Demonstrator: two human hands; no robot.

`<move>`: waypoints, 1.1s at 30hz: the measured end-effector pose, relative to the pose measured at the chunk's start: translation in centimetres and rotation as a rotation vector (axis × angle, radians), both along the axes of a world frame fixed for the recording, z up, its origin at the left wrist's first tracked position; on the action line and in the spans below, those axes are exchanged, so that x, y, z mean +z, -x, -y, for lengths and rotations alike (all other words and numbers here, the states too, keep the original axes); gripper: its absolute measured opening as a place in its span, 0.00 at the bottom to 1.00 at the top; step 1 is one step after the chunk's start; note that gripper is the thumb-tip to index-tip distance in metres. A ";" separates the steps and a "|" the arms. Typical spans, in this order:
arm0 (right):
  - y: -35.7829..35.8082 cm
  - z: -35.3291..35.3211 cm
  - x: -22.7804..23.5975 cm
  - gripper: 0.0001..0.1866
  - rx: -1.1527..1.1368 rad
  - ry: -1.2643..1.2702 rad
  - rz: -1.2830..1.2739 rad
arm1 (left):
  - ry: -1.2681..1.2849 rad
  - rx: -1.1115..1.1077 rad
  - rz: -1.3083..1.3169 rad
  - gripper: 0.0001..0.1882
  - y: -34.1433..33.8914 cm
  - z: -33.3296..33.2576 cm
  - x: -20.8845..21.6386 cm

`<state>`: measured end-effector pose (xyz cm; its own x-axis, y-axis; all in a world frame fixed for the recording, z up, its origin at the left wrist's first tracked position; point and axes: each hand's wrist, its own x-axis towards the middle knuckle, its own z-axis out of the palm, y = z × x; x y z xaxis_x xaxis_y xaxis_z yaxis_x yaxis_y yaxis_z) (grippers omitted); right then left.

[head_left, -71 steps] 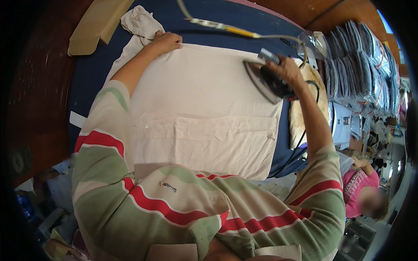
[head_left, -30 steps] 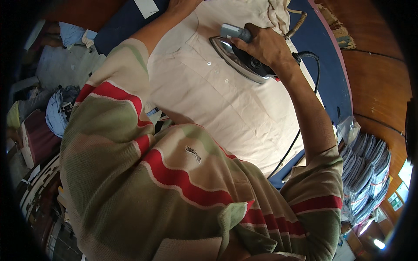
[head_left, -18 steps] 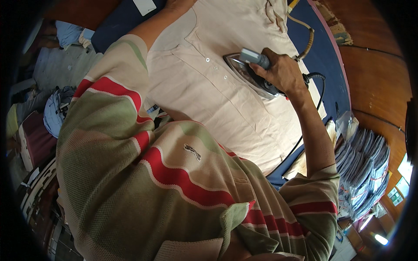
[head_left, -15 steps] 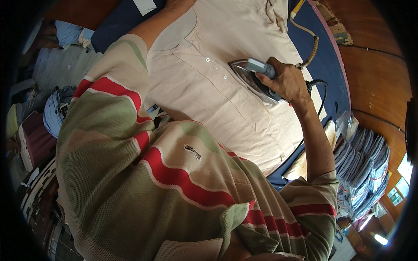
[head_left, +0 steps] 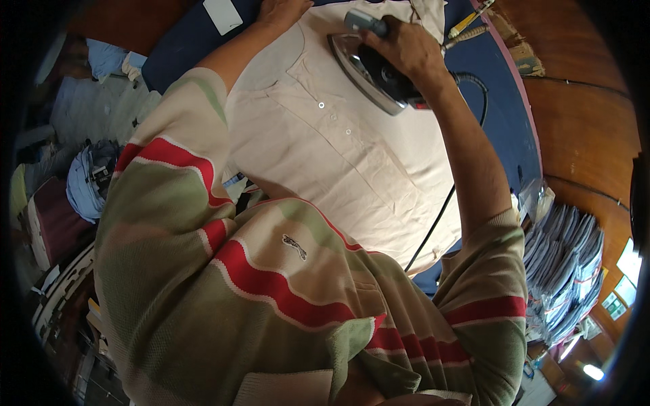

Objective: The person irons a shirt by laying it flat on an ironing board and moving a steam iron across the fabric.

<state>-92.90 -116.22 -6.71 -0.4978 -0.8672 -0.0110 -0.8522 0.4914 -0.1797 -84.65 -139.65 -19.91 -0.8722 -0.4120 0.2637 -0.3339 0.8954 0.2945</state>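
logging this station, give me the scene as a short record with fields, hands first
Right hand: closed on the black iron
Left hand: at the garment's upper edge; whether it grips cloth is unclear
Garment: pale beige, buttons facing up, lightly creased
Surface: blue cover beneath the garment
Iron position: on or just above the garment; cannot tell which
Rest: white card left of the left hand; stack of folded clothes at far right
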 end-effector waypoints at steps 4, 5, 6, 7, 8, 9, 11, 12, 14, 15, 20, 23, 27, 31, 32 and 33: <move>0.8 2.3 3.0 0.21 -0.176 -0.034 0.207 | -0.109 0.116 -0.050 0.13 -1.2 -0.4 2.6; 1.6 2.3 2.2 0.22 -0.186 -0.022 0.128 | -0.119 0.115 -0.180 0.12 -1.8 -1.1 3.4; 2.3 1.7 1.7 0.22 -0.155 -0.042 0.099 | -0.126 0.105 -0.311 0.12 -2.3 -2.3 4.7; 2.9 1.3 1.4 0.22 -0.119 -0.058 0.072 | -0.257 0.041 -0.386 0.12 -3.3 -4.2 6.4; 3.3 0.6 1.1 0.22 -0.089 -0.081 0.050 | -0.398 -0.028 -0.450 0.13 -4.5 -6.8 8.1; 2.2 -0.5 2.0 0.22 -0.035 -0.033 0.120 | -0.580 -0.178 -0.521 0.14 -6.3 -9.6 9.8; 2.2 -2.2 0.1 0.30 -0.004 -0.058 0.129 | -0.904 -0.549 -0.576 0.19 -9.3 -15.9 14.2; 0.9 -3.1 0.4 0.27 0.058 -0.071 0.052 | -1.112 -0.819 -0.593 0.13 -10.6 -18.0 15.7; -1.2 -5.7 0.9 0.25 0.020 -0.119 0.181 | -1.323 -1.194 -0.554 0.14 -12.0 -22.0 20.2; -1.6 -8.1 0.8 0.24 -0.020 -0.112 0.221 | -1.423 -1.358 -0.522 0.14 -11.7 -23.3 21.7; -4.4 -16.0 1.2 0.21 -0.101 -0.179 0.202 | -1.738 -1.656 -0.392 0.14 -14.8 -27.5 25.8; -3.1 -21.4 0.7 0.23 -0.282 -0.099 0.221 | -1.859 -1.754 -0.296 0.14 -15.6 -28.9 26.3; -3.2 -27.5 2.7 0.24 -0.470 -0.035 0.083 | -1.977 -1.833 -0.152 0.14 -16.1 -30.4 26.8; -5.3 -32.5 5.6 0.28 -0.568 0.042 0.017 | -2.120 -1.810 0.031 0.15 -16.2 -31.6 26.6; -6.2 -35.1 6.6 0.29 -0.624 0.105 -0.013 | -2.144 -1.837 0.098 0.15 -16.3 -32.3 26.8; -6.8 -35.1 7.8 0.30 -0.604 0.149 -0.012 | -2.126 -1.815 0.129 0.16 -17.3 -32.2 28.2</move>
<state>-86.15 -81.11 1.13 -0.9002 -0.4244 0.0974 -0.4341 0.8576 -0.2759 -67.32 -107.46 8.28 -0.4748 0.5837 0.6587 -0.2111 -0.8021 0.5586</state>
